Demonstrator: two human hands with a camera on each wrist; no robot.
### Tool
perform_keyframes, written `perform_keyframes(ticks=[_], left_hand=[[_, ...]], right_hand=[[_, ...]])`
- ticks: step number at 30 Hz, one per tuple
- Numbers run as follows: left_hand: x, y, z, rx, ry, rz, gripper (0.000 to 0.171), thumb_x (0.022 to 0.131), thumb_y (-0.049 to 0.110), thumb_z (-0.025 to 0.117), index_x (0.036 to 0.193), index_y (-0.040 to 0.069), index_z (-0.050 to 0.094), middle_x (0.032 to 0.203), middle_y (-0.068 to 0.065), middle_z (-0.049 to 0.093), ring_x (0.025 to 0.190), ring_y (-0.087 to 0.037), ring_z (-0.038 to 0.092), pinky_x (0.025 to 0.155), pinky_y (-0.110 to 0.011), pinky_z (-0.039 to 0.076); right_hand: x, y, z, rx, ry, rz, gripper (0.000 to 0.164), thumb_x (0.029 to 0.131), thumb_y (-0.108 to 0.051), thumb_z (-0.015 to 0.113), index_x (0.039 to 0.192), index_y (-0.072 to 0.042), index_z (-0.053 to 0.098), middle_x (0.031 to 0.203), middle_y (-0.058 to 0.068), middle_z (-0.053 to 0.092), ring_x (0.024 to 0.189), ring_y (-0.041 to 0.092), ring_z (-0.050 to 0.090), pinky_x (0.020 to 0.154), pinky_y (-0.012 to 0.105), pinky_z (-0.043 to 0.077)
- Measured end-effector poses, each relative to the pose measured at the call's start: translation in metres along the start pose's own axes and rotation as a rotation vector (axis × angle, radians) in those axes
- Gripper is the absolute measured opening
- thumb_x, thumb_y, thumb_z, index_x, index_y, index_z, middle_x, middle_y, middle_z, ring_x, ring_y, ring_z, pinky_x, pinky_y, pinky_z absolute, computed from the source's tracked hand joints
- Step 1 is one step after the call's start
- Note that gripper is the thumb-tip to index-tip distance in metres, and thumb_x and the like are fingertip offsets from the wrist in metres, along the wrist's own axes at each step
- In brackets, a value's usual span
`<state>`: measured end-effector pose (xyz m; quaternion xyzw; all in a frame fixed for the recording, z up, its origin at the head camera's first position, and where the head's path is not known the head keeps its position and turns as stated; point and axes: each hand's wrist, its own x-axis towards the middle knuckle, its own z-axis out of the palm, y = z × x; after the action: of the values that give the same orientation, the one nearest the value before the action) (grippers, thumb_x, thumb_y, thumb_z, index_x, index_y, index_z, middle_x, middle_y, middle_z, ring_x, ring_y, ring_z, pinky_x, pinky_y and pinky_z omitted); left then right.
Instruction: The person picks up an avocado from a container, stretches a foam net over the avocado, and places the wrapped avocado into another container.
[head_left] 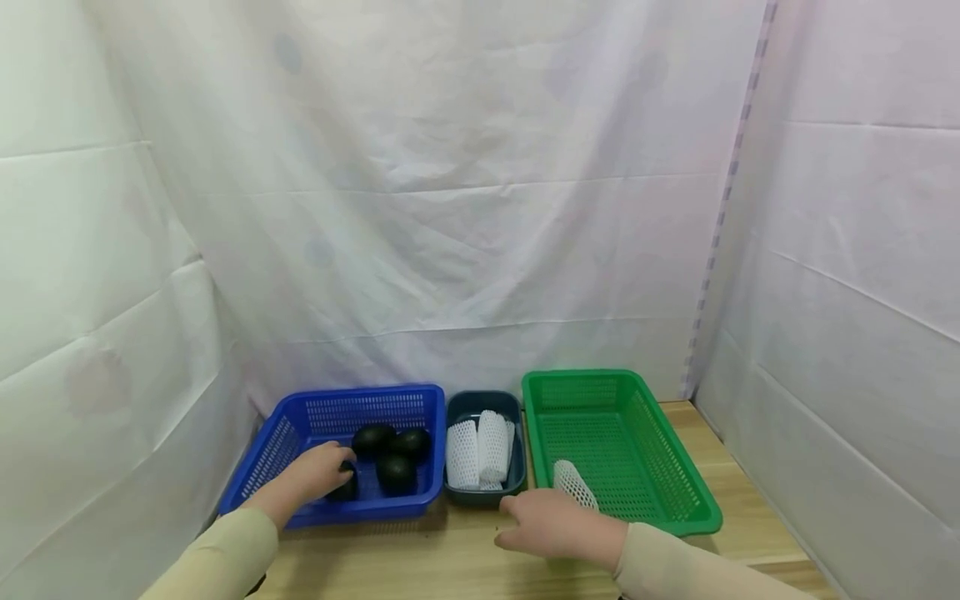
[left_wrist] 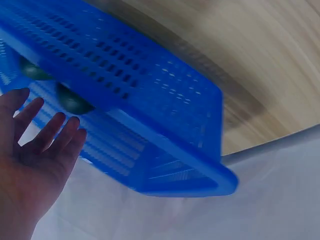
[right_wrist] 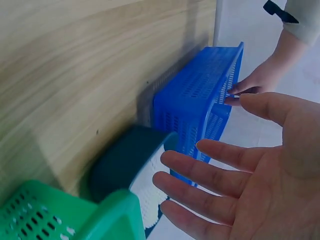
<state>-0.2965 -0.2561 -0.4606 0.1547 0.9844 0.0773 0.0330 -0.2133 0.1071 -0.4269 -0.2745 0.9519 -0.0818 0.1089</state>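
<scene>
Several dark avocados lie in the blue basket. My left hand reaches over the basket's near left part, its fingertips beside one avocado. In the left wrist view, the fingers are spread and loosely bent, with nothing in the palm. My right hand hovers in front of the green basket; the right wrist view shows its palm bare and its fingers extended. Behind that hand, a white foam net sleeve lies in the green basket, partly hidden.
Between the two baskets stands a small dark teal bin with several white foam net sleeves. All three containers stand on a wooden table. White cloth hangs behind and on both sides.
</scene>
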Motion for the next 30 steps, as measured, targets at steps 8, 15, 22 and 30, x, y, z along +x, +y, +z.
perform_keyframes(ticks=[8,15,22,30], left_hand=[[0.005,-0.022,0.011,-0.109,-0.142,-0.050,0.028,0.085,0.014,0.060,0.111,0.005,0.060,0.114,-0.023,0.052,0.112,-0.045,0.040,0.088,-0.057,0.034],[0.010,-0.032,0.015,-0.175,-0.224,-0.083,0.034,0.085,0.018,0.061,0.116,0.005,0.058,0.124,-0.034,0.039,0.118,-0.054,0.025,0.088,-0.064,0.027],[0.015,-0.032,0.023,-0.186,-0.254,-0.105,0.035,0.085,0.018,0.061,0.117,0.005,0.058,0.128,-0.040,0.024,0.115,-0.057,0.026,0.085,-0.064,0.030],[0.015,-0.027,0.029,-0.132,-0.112,-0.037,0.025,0.074,0.006,0.071,0.098,0.008,0.064,0.109,-0.025,0.045,0.094,-0.040,0.050,0.073,-0.051,0.044]], right_hand=[[0.008,-0.006,0.010,0.012,-0.052,-0.033,0.038,0.079,-0.051,0.056,0.101,-0.020,0.063,0.087,-0.009,0.062,0.078,0.009,0.058,0.066,0.031,0.048],[0.013,-0.006,0.018,0.007,-0.063,-0.014,0.037,0.078,-0.051,0.057,0.100,-0.022,0.063,0.090,-0.009,0.063,0.081,0.009,0.058,0.067,0.031,0.048],[0.014,-0.004,0.023,-0.002,-0.068,-0.008,0.038,0.078,-0.052,0.056,0.101,-0.023,0.063,0.090,-0.010,0.062,0.082,0.010,0.058,0.068,0.032,0.048],[0.013,-0.001,0.025,-0.012,-0.053,-0.019,0.039,0.078,-0.052,0.056,0.102,-0.021,0.064,0.090,-0.010,0.062,0.083,0.011,0.058,0.070,0.032,0.048]])
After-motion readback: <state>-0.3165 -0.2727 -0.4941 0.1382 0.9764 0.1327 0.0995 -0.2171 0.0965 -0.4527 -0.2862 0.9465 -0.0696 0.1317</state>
